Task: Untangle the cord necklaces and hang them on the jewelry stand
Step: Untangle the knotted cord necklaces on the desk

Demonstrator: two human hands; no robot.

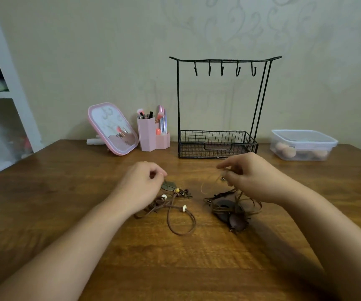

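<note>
At the far left a white shelf unit (12, 88) stands against the wall, its contents blurred. On the wooden tabletop (88, 213), toward the back edge, a pink-framed mirror (112, 128) leans tilted, and just beside it on the right stands a pink brush holder (151, 136) filled with makeup brushes.

In front of these, the left hand (141, 184) rests on the tabletop with its fingers (159, 171) curled together, pinching the top of a leaf-shaped pendant (168, 185). That pendant belongs to a brown cord necklace with pale beads (176, 210), which lies in loose loops just right of the wrist.

A small gap separates it from a second tangle of brown cord necklaces (229, 210), heaped around dark oval pendants. The right hand (251, 178) hovers over this heap, its fingers (224, 165) pinched on a thin cord lifted from it.

Behind both hands stands the black wire jewelry stand (217, 105), upright, its five hooks bare and a mesh basket at its base. To its right sits a lidded clear plastic container (303, 144) holding peach-coloured sponges.
</note>
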